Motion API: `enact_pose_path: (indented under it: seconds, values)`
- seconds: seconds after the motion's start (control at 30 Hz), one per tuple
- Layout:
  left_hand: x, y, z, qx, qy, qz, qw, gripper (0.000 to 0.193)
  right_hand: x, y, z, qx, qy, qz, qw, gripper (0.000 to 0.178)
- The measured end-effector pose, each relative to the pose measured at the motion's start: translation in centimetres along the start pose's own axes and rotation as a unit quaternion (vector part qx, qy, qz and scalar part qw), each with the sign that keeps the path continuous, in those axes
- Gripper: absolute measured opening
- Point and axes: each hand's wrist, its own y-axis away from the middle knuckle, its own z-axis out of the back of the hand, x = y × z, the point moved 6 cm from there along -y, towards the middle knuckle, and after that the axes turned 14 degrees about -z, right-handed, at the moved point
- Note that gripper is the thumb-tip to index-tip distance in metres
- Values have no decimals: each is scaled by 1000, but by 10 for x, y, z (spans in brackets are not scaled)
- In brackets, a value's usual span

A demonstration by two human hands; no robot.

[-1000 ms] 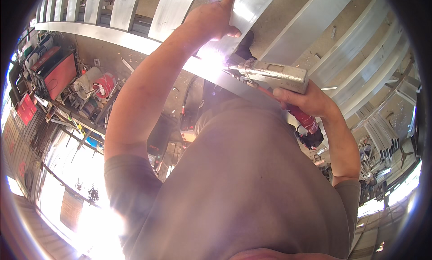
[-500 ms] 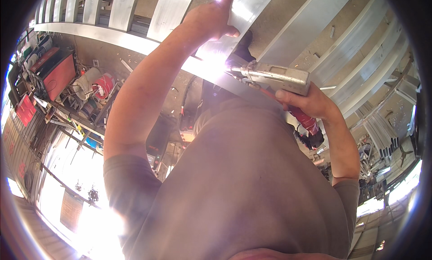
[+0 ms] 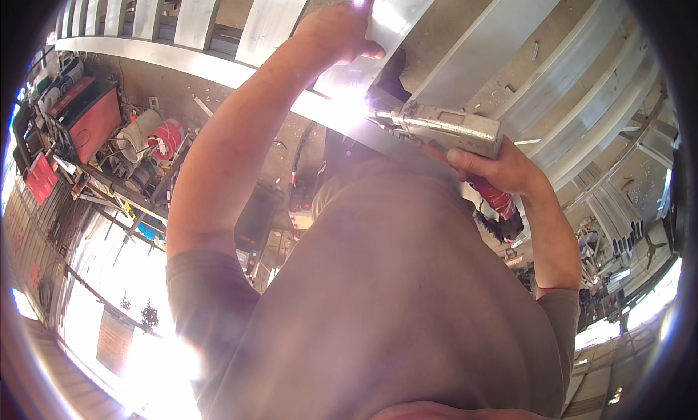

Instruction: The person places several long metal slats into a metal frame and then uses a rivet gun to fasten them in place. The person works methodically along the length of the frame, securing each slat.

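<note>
My right hand grips the red-wrapped handle of a welding gun with a worn silver body. A glaring white light burns at its nozzle, where a wide metal slat meets a long metal rail; the glare hides the joint itself. My left hand rests on that slat above the light. Its thumb is spread to the side and a finger reaches toward the upper edge, where the fingertips are cut off. A small bright spot shows on that finger.
More parallel metal slats run across both sides of the frame. At left, a red machine and a red spool stand near a cluttered metal rack. Stacked metal profiles lie at right. Scraps dot the floor.
Almost nothing has changed. The welding gun and both hands hold nearly the same places, and the light still burns at the nozzle.
</note>
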Motion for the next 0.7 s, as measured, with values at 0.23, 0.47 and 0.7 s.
enact_pose_path:
  seconds: [0.23,0.47,0.7]
  values:
    - [3,-4,-2,38,3,52,998,112,-7,6,1,2,-34,1,999,56]
    - [13,2,34,-164,9,-32,986,89,-18,34,10,-28,-145,91,985,49]
    - [103,57,69,-321,-35,-18,946,99,-26,46,-14,-70,-143,156,975,47]
